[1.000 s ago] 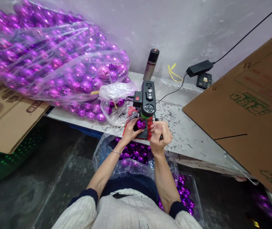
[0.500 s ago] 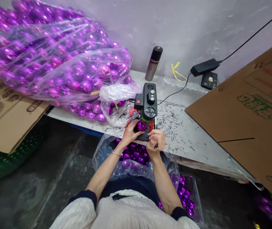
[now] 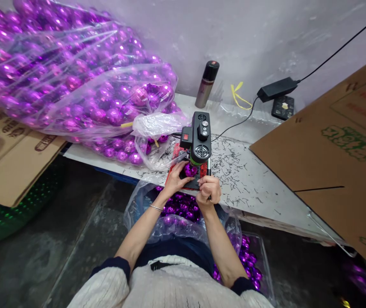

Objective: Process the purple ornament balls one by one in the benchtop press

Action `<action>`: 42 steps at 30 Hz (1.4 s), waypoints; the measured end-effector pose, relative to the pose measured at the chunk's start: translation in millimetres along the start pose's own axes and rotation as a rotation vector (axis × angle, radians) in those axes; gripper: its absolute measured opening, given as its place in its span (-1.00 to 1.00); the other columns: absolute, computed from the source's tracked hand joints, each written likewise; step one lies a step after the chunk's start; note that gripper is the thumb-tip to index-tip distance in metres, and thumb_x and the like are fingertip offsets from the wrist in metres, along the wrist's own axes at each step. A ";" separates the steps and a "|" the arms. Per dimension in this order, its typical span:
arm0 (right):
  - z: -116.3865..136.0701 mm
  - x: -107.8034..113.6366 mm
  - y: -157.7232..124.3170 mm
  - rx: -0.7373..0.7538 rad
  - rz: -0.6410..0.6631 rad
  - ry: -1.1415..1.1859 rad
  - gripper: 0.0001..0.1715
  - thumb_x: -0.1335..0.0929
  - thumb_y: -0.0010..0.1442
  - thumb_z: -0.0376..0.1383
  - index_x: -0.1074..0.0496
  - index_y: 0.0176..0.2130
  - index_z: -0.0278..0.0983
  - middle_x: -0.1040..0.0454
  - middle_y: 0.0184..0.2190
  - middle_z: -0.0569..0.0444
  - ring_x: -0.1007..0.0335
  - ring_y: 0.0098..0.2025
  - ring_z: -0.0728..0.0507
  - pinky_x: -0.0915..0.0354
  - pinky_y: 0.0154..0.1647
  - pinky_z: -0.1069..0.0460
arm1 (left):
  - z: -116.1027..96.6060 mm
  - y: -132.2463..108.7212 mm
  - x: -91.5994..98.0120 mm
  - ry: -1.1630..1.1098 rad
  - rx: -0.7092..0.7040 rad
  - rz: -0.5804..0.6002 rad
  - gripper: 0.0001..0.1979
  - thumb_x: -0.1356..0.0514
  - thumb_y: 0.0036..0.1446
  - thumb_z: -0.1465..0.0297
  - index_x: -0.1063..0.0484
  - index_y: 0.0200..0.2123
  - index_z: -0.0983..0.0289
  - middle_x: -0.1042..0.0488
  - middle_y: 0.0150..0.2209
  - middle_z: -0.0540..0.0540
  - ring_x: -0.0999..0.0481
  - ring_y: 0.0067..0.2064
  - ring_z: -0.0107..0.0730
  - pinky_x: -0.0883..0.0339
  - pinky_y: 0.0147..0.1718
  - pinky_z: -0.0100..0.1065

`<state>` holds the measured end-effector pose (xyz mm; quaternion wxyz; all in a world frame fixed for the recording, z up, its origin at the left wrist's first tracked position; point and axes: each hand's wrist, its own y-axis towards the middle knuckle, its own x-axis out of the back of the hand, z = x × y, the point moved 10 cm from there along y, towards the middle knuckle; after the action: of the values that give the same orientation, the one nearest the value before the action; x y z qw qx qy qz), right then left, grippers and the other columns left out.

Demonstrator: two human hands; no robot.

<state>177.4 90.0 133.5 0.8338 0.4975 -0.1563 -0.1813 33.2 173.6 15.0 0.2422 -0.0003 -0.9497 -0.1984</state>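
Note:
Under the head of a small black bench machine (image 3: 201, 137), which looks like a drill press with a red switch and round vents, sits a shiny purple faceted ball (image 3: 190, 170). My left hand (image 3: 175, 182) steadies this ball between thumb and fingers, on the machine's dark base. The fingers of my right hand (image 3: 210, 190) are wrapped round the lever (image 3: 208, 166) at the machine's right side. Where the machine's tip meets the ball is hidden. Just below the table edge, at my lap, an open clear plastic bag (image 3: 138, 205) holds many purple balls (image 3: 182, 206).
A big clear bag of purple balls (image 3: 74, 81) fills the table's left. Behind the machine stand a spray can (image 3: 206, 84), a yellow tie (image 3: 239, 97) and a power adapter (image 3: 277, 89). Thin dark shavings (image 3: 234, 171) litter the tabletop. A large cardboard box (image 3: 337, 149) leans in at right.
My right hand has shifted very slightly left, still on the lever. My left hand and the ball stay in place under the machine.

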 end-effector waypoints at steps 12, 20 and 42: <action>-2.3 -4.3 -6.3 0.010 -0.018 0.006 -0.65 -0.16 0.45 -0.23 -0.24 -0.39 -0.18 -0.35 -0.45 0.15 -0.37 -0.44 -0.02 -0.39 -0.38 0.02 | 0.9 2.9 -0.1 -0.008 -0.042 -0.012 -0.36 -0.41 0.14 0.17 -0.38 0.23 0.23 -0.49 0.20 0.27 -0.49 0.24 -0.01 -0.39 0.23 0.01; 13.6 -1.9 28.0 -0.038 -0.049 -0.043 -0.64 -0.19 0.42 -0.28 -0.26 -0.44 -0.18 -0.36 -0.51 0.15 -0.34 -0.47 -0.03 -0.27 -0.43 0.02 | -0.4 7.1 3.5 -0.048 -0.078 -0.055 -0.38 -0.41 0.13 0.16 -0.39 0.20 0.23 -0.51 0.16 0.27 -0.51 0.20 0.00 -0.39 0.21 0.01; 29.9 -3.8 47.1 -0.081 -0.003 -0.058 -0.64 -0.21 0.37 -0.42 -0.30 -0.47 -0.20 -0.41 -0.48 0.13 -0.38 -0.41 -0.03 -0.27 -0.37 0.02 | 23.8 89.8 95.9 0.515 0.095 -0.046 -0.57 -0.06 0.29 0.50 -0.38 0.20 0.40 -0.45 0.19 0.45 -0.37 0.29 0.13 -0.20 0.30 0.10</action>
<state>167.7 89.3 188.6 0.8480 0.4583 -0.1720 -0.2030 -53.8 256.2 73.8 0.4711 0.0832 -0.8648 -0.1526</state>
